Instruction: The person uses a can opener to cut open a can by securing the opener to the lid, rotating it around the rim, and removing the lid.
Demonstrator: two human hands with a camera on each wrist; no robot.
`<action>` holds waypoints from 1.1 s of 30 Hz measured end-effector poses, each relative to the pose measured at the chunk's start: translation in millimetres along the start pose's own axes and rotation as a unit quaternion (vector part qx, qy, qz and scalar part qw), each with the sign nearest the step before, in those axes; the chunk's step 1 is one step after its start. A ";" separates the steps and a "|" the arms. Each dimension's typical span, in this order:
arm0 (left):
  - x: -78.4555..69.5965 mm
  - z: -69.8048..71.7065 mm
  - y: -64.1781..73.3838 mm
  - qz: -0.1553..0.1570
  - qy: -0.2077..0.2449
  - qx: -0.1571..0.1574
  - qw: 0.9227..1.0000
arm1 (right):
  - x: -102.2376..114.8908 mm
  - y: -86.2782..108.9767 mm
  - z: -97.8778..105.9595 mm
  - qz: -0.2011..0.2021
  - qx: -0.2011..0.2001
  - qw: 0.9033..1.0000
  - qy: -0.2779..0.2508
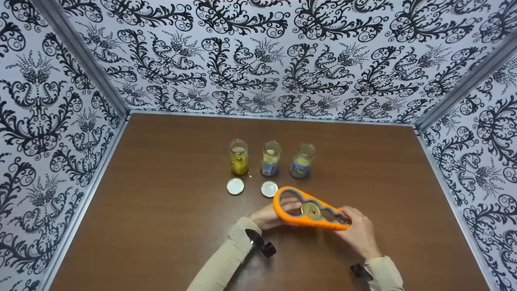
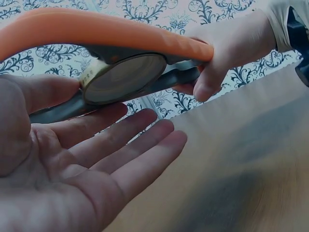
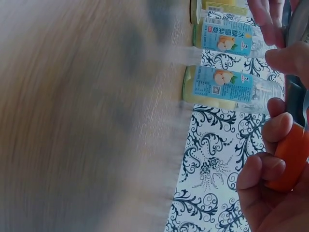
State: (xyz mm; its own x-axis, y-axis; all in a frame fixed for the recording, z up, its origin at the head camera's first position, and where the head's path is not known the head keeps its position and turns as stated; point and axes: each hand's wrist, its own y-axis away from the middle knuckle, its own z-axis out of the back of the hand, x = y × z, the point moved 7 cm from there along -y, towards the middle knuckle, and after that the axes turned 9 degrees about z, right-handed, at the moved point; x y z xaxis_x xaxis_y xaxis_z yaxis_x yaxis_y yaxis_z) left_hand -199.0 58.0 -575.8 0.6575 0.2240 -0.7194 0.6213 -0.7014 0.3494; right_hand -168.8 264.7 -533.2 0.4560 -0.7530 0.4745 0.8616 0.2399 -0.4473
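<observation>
My right hand (image 1: 359,232) grips the narrow end of an orange jar opener (image 1: 288,218) with grey inner edges. A gold-rimmed jar lid (image 1: 311,210) sits inside the opener's scalloped gap. At the opener's wide end is my left hand (image 2: 101,154), palm up and fingers extended. Its thumb touches the lid's rim, and the index finger lies under the opener's lower arm. In the right wrist view, the right fingers (image 3: 277,128) curl round the orange handle. The opener is raised above the brown table (image 1: 169,210).
Three lidless glass jars stand in a row: one with yellow contents (image 1: 239,163), a middle one with a blue label (image 1: 270,165), and another blue-labelled jar (image 1: 299,167). Two lids, one left (image 1: 235,186) and one right (image 1: 269,189), lie before them. Patterned walls (image 1: 258,68) enclose the table.
</observation>
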 end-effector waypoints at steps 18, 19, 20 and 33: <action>5.3 -14.9 -3.8 0.002 0.090 0.076 0.993 | 4.5 -5.4 0.0 0.045 -0.041 0.997 -0.046; 6.5 -14.1 -4.1 0.007 0.087 0.069 0.994 | 4.8 -5.8 0.0 0.047 -0.042 0.996 -0.055; 7.9 -13.2 -4.5 0.013 0.086 0.063 0.994 | 5.6 -6.3 -0.1 0.052 -0.043 0.996 -0.064; 14.1 -9.0 -5.3 0.019 0.046 0.058 0.997 | 7.4 -8.0 3.6 0.082 -0.048 0.992 -0.080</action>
State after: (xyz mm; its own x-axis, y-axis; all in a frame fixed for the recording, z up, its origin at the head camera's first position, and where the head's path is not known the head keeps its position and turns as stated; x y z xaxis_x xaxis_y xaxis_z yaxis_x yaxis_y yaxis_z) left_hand -189.1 71.0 -582.4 0.7201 0.2530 -0.6461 0.5445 -0.7832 0.3002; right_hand -171.5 259.4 -523.3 0.6246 -0.5999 0.5000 0.7509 0.2856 -0.5954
